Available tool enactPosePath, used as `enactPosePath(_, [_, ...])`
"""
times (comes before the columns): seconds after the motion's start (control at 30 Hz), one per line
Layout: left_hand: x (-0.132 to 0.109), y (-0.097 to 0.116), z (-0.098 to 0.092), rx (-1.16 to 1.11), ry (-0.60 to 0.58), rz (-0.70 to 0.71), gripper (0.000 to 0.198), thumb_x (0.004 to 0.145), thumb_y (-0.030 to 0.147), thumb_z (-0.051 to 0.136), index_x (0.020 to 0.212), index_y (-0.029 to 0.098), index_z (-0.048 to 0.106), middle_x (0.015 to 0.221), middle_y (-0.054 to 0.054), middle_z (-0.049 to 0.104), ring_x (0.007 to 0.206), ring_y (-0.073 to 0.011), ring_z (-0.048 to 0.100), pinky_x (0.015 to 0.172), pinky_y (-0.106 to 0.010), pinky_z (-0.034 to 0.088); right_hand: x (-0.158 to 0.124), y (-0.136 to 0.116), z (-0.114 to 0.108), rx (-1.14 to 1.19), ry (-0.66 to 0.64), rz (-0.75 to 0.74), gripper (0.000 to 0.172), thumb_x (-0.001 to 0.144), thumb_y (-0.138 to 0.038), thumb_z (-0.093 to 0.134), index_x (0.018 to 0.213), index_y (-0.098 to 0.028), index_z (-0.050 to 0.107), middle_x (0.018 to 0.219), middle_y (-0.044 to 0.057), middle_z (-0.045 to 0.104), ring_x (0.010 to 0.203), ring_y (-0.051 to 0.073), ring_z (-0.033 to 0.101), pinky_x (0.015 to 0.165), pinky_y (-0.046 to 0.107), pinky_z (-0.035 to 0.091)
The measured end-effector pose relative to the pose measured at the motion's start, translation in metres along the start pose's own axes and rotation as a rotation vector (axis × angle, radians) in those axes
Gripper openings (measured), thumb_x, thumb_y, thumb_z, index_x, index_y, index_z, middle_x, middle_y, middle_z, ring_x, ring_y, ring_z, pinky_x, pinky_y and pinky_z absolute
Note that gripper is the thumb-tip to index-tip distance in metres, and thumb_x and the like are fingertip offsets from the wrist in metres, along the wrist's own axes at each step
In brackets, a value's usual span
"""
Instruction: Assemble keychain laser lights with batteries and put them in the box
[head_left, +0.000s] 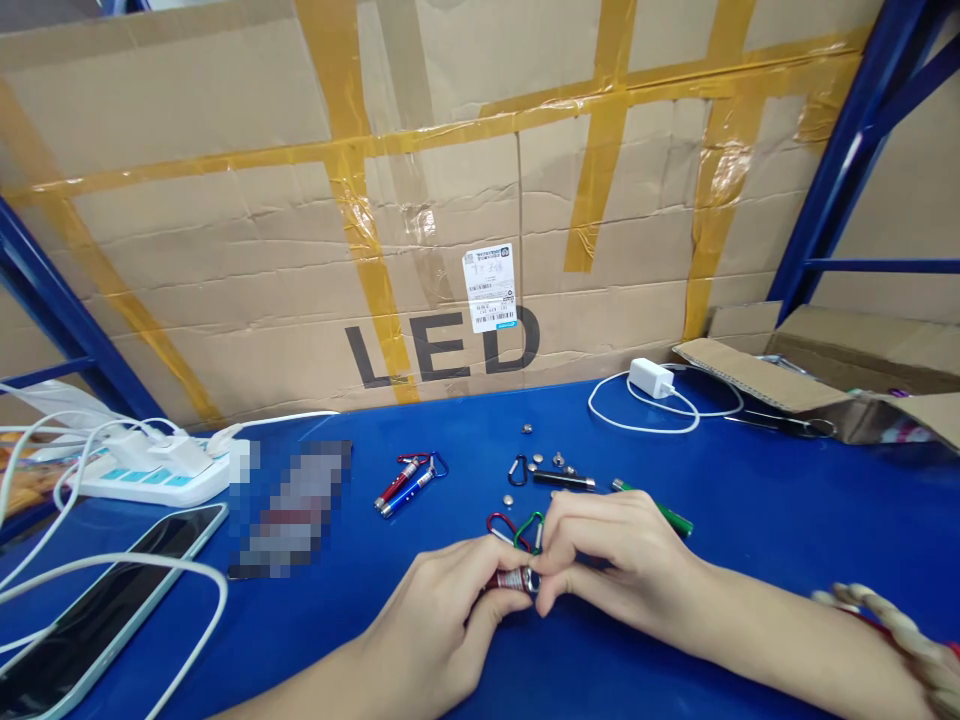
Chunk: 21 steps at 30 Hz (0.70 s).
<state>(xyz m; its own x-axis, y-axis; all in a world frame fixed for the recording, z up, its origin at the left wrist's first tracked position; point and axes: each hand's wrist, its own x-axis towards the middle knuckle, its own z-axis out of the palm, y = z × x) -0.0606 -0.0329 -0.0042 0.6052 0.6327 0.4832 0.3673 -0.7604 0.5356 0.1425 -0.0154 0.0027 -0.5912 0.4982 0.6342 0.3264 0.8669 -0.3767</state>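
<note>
My left hand (442,620) is closed around a small red keychain flashlight (510,579), whose silver end points right. At that end the thumb and fingers of my right hand (630,550) are pinched together; whatever sits between them is hidden. Just beyond my hands lie a red carabiner clip (499,524) and a green carabiner clip (534,530). Farther back are a black flashlight tube (564,480), a black carabiner clip (517,469) and several small silver metal pieces (527,428). A green flashlight tube (675,517) lies partly behind my right hand.
A red flashlight (397,485) and a blue flashlight (409,493) with clips lie left of centre. Farther left are a phone (112,610), a power strip (180,480) and loose white cables. A charger (651,378) and open carton (772,375) stand back right, before a large cardboard box (247,270).
</note>
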Motion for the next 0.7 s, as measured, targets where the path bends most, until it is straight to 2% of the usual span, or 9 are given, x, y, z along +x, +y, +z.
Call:
enactPosePath(0.23, [0.001,-0.004,0.004,0.07,0.098,0.019,0.014,0.089,0.01,0.046,0.08,0.022,0.047,0.071,0.002,0.062,0.057,-0.0105,0.057,0.055,-0.016,0.043,0.005,-0.005,0.007,0.286,0.038,0.395,0.019,0.075,-0.029,0.071,0.061,-0.019,0.065,0.065,0.0,0.063,0.062,0.012,0.058,0.058,0.022,0.043])
enactPosePath(0.4, [0.001,-0.004,0.004,0.136,0.123,0.033,0.015,0.088,0.011,0.047,0.077,0.021,0.045,0.068,0.002,0.061,0.054,-0.0108,0.057,0.053,-0.017,0.043,0.01,-0.006,0.01,0.493,-0.031,0.667,0.025,0.069,-0.032,0.073,0.056,-0.017,0.059,0.062,-0.001,0.059,0.058,0.011,0.053,0.056,0.022,0.042])
enactPosePath(0.53, [0.002,-0.005,0.003,0.164,0.155,0.058,0.016,0.09,0.014,0.046,0.075,0.021,0.046,0.067,0.001,0.062,0.055,-0.0114,0.057,0.054,-0.017,0.044,0.011,-0.005,0.012,0.579,-0.051,0.784,0.032,0.065,-0.04,0.075,0.057,-0.016,0.055,0.057,-0.002,0.056,0.053,0.01,0.049,0.052,0.022,0.039])
enactPosePath(0.7, [0.003,-0.006,0.003,0.17,0.174,0.068,0.019,0.092,0.019,0.047,0.073,0.02,0.049,0.067,0.0,0.063,0.056,-0.0117,0.059,0.056,-0.017,0.046,0.012,-0.005,0.01,0.617,-0.066,0.807,0.033,0.064,-0.041,0.076,0.059,-0.016,0.055,0.052,-0.003,0.055,0.049,0.009,0.049,0.049,0.021,0.038])
